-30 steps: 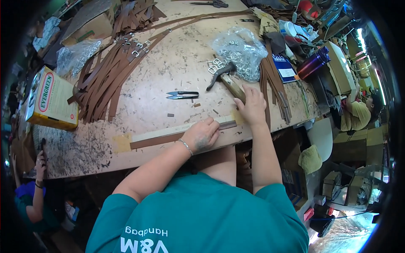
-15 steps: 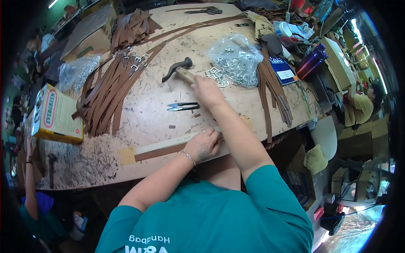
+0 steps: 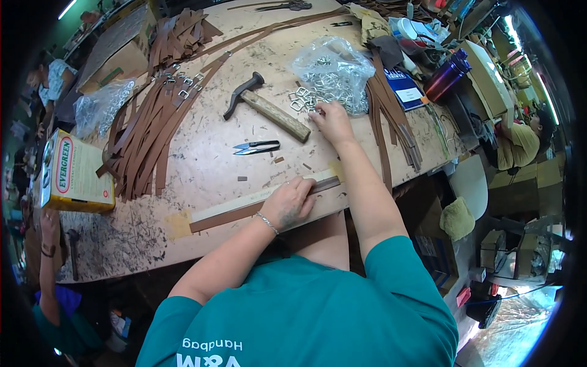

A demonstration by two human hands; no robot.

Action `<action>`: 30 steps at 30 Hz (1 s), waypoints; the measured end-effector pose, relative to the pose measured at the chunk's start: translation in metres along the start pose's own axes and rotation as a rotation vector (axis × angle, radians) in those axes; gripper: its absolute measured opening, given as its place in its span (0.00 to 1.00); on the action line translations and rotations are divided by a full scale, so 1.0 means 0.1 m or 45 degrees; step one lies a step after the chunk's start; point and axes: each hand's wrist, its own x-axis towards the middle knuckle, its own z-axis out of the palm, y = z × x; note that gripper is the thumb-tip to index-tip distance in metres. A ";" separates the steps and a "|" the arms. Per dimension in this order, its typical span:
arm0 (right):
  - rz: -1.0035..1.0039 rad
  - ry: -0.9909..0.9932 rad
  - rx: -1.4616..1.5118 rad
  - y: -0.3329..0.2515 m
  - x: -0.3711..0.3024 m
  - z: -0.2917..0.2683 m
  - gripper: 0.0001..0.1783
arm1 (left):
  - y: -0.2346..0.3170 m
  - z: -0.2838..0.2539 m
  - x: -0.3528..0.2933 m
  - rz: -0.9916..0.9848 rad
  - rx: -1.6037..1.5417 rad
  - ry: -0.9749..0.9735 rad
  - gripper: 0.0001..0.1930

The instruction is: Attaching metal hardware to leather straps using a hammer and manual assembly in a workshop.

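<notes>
My left hand point(image 3: 286, 205) rests at the table's near edge, its curled fingers pressed over a brown leather strip point(image 3: 226, 218). Along the strip lies a pale straight guide strip point(image 3: 229, 207), with tape at its ends. Farther right, my right hand point(image 3: 334, 124) reaches to a small pile of silver metal buckles point(image 3: 301, 100). Its fingertips are pinched together at the pile's edge; what is between them is too small to make out. Beside that hand lies a hammer point(image 3: 275, 115) with a wooden handle. Thread snips point(image 3: 257, 147) lie between the hammer and the strip.
A clear bag of buckles point(image 3: 333, 76) sits behind my right hand. Bundles of brown straps point(image 3: 143, 140) lie at left, more straps point(image 3: 382, 116) at right. A yellow-and-white can point(image 3: 79, 174) stands at the left edge, a purple bottle point(image 3: 448, 76) at far right. Other people are nearby.
My right hand has let go of the hammer, which now lies on the table, and has moved right to the buckle pile. My left hand stays on the strip.
</notes>
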 end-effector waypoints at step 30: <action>0.121 -0.221 0.082 -0.02 -0.82 -0.74 0.11 | -0.01 0.01 0.01 0.005 0.027 -0.001 0.10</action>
